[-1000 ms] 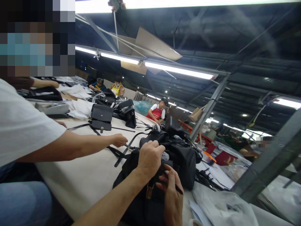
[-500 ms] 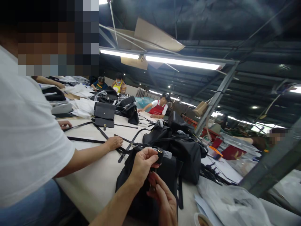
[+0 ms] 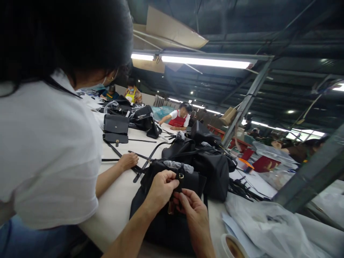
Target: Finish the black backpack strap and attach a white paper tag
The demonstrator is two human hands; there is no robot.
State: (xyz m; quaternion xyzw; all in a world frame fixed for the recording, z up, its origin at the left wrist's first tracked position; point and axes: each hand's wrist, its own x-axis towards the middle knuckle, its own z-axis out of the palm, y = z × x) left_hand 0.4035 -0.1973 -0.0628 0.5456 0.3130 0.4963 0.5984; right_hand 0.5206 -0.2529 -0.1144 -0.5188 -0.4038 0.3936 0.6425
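Note:
A black leather bag [image 3: 165, 231] lies before me on the pale table, its handle [image 3: 176, 166] wrapped in clear plastic. My left hand [image 3: 162, 187] is closed, thumb and fingers pinching the side of a short black strap [image 3: 179, 183] with gold-coloured hardware [image 3: 181, 176]. Just below and to the right, my right hand [image 3: 192, 208] pinches the strap's lower part. A small gold-coloured metal piece [image 3: 171, 208] shows under the fingertips. The fingers partly cover the strap's lower end, so I cannot tell how it meets the metal piece.
Close on my left a co-worker in a white shirt [image 3: 51, 150] leans over the table [image 3: 115, 200], a hand [image 3: 128, 161] near loose straps. More black bags [image 3: 212, 175] are piled beyond mine. At right are plastic sheeting [image 3: 266, 225], a round tub [image 3: 231, 247] and a metal post [image 3: 247, 104].
The co-worker has leaned forward and right. My right hand has risen and moved right, nearer the strap. The strap and its gold hardware sit slightly lower, and the wrapped handle shows more.

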